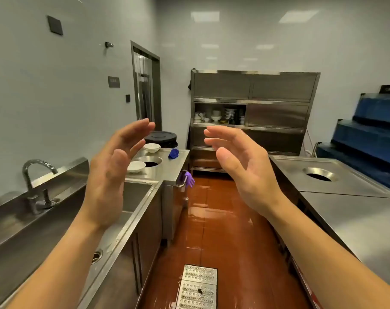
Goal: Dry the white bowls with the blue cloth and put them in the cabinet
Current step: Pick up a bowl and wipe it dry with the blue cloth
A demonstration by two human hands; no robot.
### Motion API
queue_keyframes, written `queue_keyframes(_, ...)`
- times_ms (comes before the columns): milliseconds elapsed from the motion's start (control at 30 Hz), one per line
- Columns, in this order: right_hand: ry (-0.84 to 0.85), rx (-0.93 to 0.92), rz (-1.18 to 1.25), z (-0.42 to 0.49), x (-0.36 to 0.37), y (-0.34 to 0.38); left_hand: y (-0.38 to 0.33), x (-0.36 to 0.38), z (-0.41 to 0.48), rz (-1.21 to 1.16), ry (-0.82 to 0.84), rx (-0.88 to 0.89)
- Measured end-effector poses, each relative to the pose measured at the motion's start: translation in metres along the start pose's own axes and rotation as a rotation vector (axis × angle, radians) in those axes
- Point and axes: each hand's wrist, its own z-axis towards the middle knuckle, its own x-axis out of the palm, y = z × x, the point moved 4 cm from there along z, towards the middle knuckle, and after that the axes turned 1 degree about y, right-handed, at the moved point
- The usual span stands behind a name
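Drying looks not yet begun: the left hand (113, 166) and right hand (240, 161) hover, each grip wide and empty. The white bowls (136, 167) and blue cloth (173, 153) lie on the far tabletop (174, 169) near the cabinet (278, 114). The next move is probably to walk over and take the cloth.

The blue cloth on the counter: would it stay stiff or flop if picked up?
Probably floppy: the blue cloth lies crumpled in a soft heap. Likely light for its size, and unlikely to roll on the flat steel counter.
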Motion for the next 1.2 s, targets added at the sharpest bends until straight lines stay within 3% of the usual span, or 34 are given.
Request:
queue_keyframes(533,0.005,0.012,0.063,0.179,-0.025,-0.291,0.282,0.05,0.186,0.084,0.056,0.002)
queue_keyframes(867,0.089,-0.016,0.131,0.331,-0.067,-0.495,0.46,0.095,0.323,0.188,-0.028,0.007)
queue_keyframes(1200,0.169,-0.086,0.266,0.465,-0.036,-0.685,0.642,0.084,0.422,0.306,-0.121,-0.016)
